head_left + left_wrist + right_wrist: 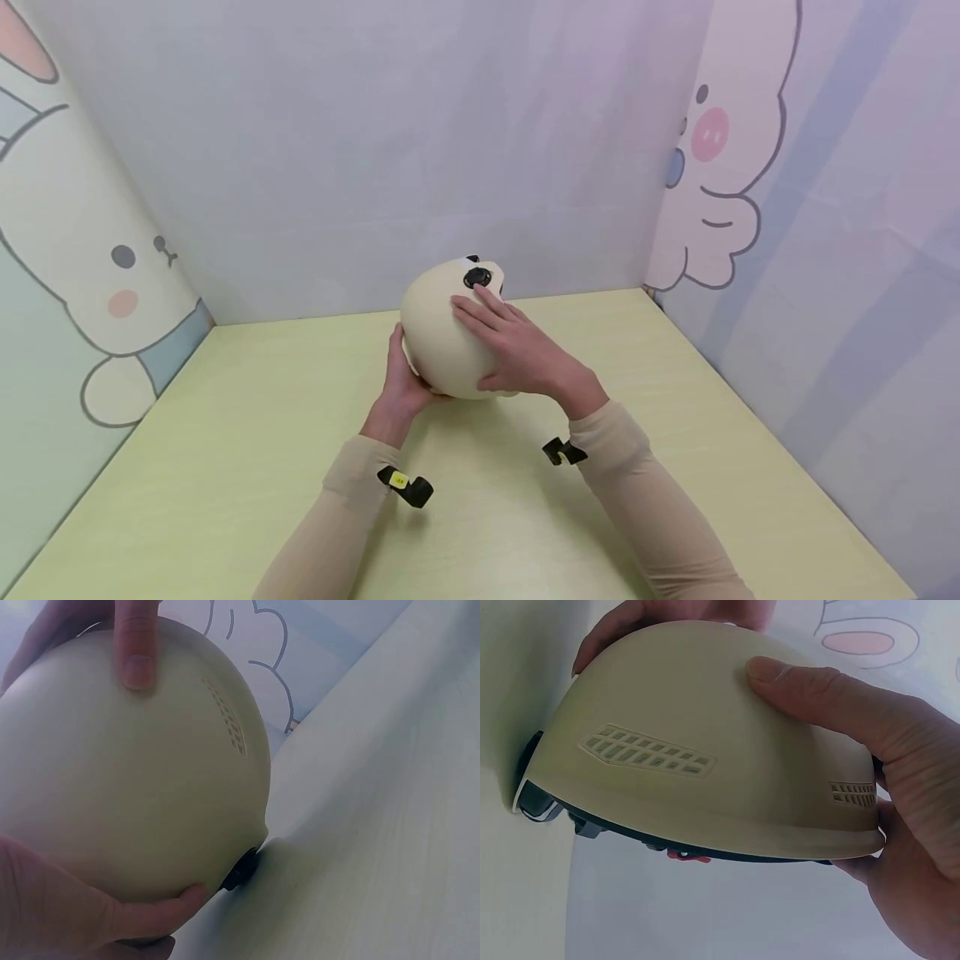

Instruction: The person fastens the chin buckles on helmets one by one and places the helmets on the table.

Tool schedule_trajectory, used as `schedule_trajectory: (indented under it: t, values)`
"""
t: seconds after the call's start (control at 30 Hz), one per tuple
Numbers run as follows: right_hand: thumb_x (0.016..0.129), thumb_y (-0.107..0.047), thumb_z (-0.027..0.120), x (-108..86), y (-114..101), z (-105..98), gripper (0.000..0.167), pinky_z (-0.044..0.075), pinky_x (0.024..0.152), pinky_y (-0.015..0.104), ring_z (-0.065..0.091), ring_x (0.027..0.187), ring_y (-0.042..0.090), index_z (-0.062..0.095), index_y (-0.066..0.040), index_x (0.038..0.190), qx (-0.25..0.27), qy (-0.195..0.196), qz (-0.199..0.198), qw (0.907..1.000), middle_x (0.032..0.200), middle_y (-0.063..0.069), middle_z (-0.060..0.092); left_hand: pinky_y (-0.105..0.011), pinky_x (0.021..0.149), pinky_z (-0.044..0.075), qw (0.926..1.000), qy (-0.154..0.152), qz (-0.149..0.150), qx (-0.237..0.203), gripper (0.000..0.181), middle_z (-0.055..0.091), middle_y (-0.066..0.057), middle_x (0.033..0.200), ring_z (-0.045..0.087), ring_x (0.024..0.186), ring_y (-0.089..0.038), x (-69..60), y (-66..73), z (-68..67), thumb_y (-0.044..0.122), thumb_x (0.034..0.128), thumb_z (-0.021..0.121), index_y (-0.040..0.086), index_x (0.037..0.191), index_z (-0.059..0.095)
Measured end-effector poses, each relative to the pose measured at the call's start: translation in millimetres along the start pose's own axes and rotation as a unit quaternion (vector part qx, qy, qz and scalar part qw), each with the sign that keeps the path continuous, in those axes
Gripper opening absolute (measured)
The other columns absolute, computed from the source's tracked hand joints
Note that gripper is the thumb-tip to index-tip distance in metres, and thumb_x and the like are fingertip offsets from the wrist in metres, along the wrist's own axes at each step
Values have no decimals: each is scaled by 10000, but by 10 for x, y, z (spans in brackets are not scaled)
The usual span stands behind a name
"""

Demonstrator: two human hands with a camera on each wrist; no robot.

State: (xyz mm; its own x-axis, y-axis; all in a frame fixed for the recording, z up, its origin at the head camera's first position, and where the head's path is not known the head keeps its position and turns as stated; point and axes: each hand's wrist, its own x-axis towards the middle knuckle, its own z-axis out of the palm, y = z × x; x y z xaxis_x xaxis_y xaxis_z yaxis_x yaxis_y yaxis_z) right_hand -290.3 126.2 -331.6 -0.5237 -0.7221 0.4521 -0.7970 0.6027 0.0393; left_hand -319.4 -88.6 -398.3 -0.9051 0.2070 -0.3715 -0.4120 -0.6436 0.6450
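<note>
A cream, rounded helmet (435, 333) is held tilted at the middle of the table by both hands. My left hand (405, 385) grips its left and lower side; in the left wrist view a finger lies along the shell beside a black part (241, 870). On the right, my right hand (528, 350) holds the shell with fingers spread over it and the thumb (802, 682) pressed on its surface. The right wrist view shows vent grilles (645, 750), a dark inner edge and a small red piece (688, 856) under the rim. Whether the helmet touches the table, I cannot tell.
A pale yellow-green table (285, 400) lies beneath. Light walls stand on three sides, with a cartoon rabbit (67, 233) at left and another white cartoon figure (738, 142) at right. Small black devices (408, 487) sit on both sleeves.
</note>
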Motion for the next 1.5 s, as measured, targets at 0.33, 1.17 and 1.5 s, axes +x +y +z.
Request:
schedule_trajectory:
  t: [0.33,1.17,1.5]
  values:
    - [603,-506,944,11,23,47,1172,299,1119,538,74,1515,335,365,-130,1550,-137,183,-63,9997,1643,90,208,-665,1098,198,9998,213,42,-27,1030,178,-169,1563,252,1406,-392,-34,-21,33,777,818,534,207,1568,116]
    - [618,-451,951,4,99,78,1018,311,1115,572,129,1479,445,466,-210,1481,-179,526,102,9984,1610,179,219,-673,1112,173,9988,201,416,170,861,215,-200,1522,286,1380,-402,-25,2,40,738,825,600,372,1527,262]
    - [624,-474,943,8,126,75,1077,298,1126,559,157,1462,473,420,-141,1504,-68,660,308,9973,1594,195,229,-727,1099,21,9979,-3,565,325,813,156,-243,1558,199,1435,-459,-43,30,39,661,881,594,378,1554,235]
